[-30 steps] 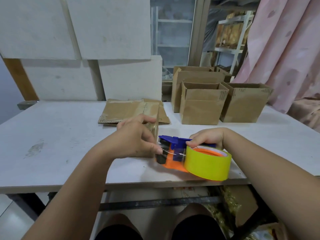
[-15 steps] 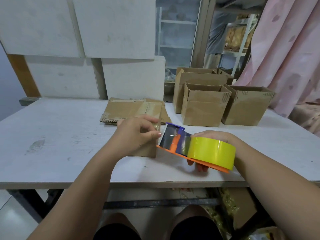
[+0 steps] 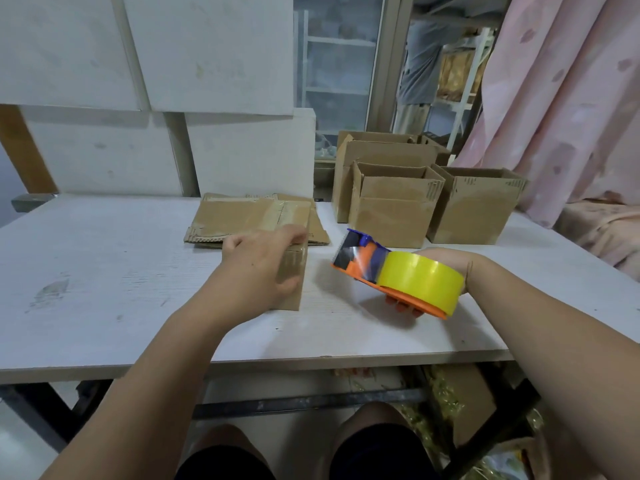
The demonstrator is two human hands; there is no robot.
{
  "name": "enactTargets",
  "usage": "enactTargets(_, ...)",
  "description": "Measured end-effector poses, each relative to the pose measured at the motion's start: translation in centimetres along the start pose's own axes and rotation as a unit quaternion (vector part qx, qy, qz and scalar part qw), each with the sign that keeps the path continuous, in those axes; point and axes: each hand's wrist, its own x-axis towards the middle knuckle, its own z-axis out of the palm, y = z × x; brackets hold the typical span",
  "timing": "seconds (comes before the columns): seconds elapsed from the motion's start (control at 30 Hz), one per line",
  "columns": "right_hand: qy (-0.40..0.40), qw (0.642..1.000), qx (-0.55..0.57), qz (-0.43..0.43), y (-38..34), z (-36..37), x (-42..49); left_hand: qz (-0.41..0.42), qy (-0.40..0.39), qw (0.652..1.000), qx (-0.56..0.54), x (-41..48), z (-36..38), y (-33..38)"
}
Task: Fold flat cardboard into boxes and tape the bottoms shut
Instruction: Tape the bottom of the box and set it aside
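Step, as judged: bottom-taping of small brown cardboard box (image 3: pixel 297 263), mid white worktop (image 3: pixel 104 271), looks near done. Glossy tape shows on its 3 o'clock face.

Left hand (image 3: pixel 258 268) grips box: fingers curled over top, thumb on side.

Right hand (image 3: pixel 446 263), at 3 o'clock of box, wrapped round orange-and-blue tape dispenser with yellow roll (image 3: pixel 367 268). Dispenser apart from box, no strand seen joining them.

Next likely:
- press tape ends flat
- turn box upright
- set it by open brown finished boxes (image 3: pixel 394 209) at 1 o'clock
- take sheet from flat cardboard stack (image 3: pixel 239 220) at 12 o'clock

Hidden or unclear:
- top seam, under left hand
- right palm, behind dispenser
- cutter edge, blurred
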Motion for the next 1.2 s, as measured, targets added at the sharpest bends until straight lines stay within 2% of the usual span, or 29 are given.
enactTargets(0.1, 0.033, 0.998, 0.031, -0.041, 0.6, -0.6, 0.9, 0.000, 0.006, 0.998, 0.061, 0.1, 0.3, 0.2)
enactTargets(0.23, 0.125, 0.991, -0.006, -0.057, 0.2, -0.3, 1.7, 0.010, 0.048, 0.995, 0.082, 0.3, 0.8, 0.5)
enactTargets(0.37, 0.246, 0.964, -0.063, -0.079, -0.8, 0.4, 2.2, 0.037, 0.066, 0.996, 0.056, 0.6, 0.9, 0.5)
enactTargets(0.47, 0.313, 0.937, -0.143, -0.065, -1.2, 1.0, 2.5, 0.004, 0.069, 0.996, 0.049, 0.4, 1.0, 0.4)
enactTargets(0.63, 0.341, 0.925, -0.147, -0.078, -1.5, 1.8, 2.7, -0.033, 0.070, 0.995, 0.062, 0.2, 1.1, 0.1)
enactTargets(0.67, 0.362, 0.909, -0.181, -0.100, -1.7, 2.0, 2.6, -0.037, 0.070, 0.995, 0.062, 0.2, 1.0, 0.2)
enactTargets(0.73, 0.451, 0.829, -0.287, -0.166, -2.3, 2.9, 2.3, -0.042, 0.071, 0.994, 0.068, 0.2, 1.1, 0.3)
enactTargets(0.77, 0.481, 0.791, -0.312, -0.216, -2.8, 4.0, 1.9, -0.040, 0.072, 0.994, 0.073, 0.2, 1.2, 0.3)
enactTargets(0.8, 0.485, 0.774, -0.304, -0.270, -3.2, 5.4, 1.5, -0.036, 0.075, 0.993, 0.078, 0.2, 1.2, 0.4)
enactTargets(0.83, 0.468, 0.781, -0.265, -0.317, -3.4, 7.0, 1.0, -0.030, 0.078, 0.993, 0.083, 0.2, 1.4, 0.5)
enactTargets(0.87, 0.437, 0.802, -0.203, -0.352, -3.4, 8.7, 0.7, -0.023, 0.081, 0.993, 0.088, 0.2, 1.5, 0.5)
enactTargets(0.93, 0.363, 0.844, -0.082, -0.386, -2.8, 12.1, 0.4, -0.016, 0.084, 0.992, 0.091, 0.3, 1.6, 0.5)
enactTargets(1.0, 0.310, 0.863, -0.013, -0.398, -1.6, 14.9, 0.8, -0.018, 0.086, 0.992, 0.092, 0.2, 1.7, 0.6)
enactTargets(1.1, 0.284, 0.864, 0.081, -0.407, -0.1, 17.3, 1.5, -0.047, 0.093, 0.991, 0.086, 0.0, 1.7, 0.9)
enactTargets(1.2, 0.322, 0.850, 0.058, -0.412, 1.2, 18.2, 2.0, -0.063, 0.103, 0.987, 0.106, 0.0, 1.8, 1.4)
